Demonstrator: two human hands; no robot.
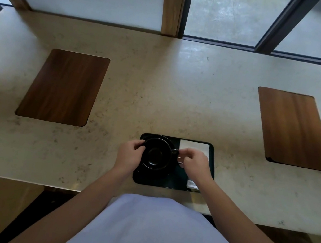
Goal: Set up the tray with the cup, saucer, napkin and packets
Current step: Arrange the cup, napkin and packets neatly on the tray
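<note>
Right hand (195,162) pinches the upright cup's (156,153) handle, which points right.

Two wooden mats (62,87) (294,129) lie well apart on the stone counter (169,92)

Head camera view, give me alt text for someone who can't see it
Both hands hold a black cup on a black tray: left hand on its rim, right hand pinching the handle. A white napkin and a packet lie on the tray's right side.
</note>
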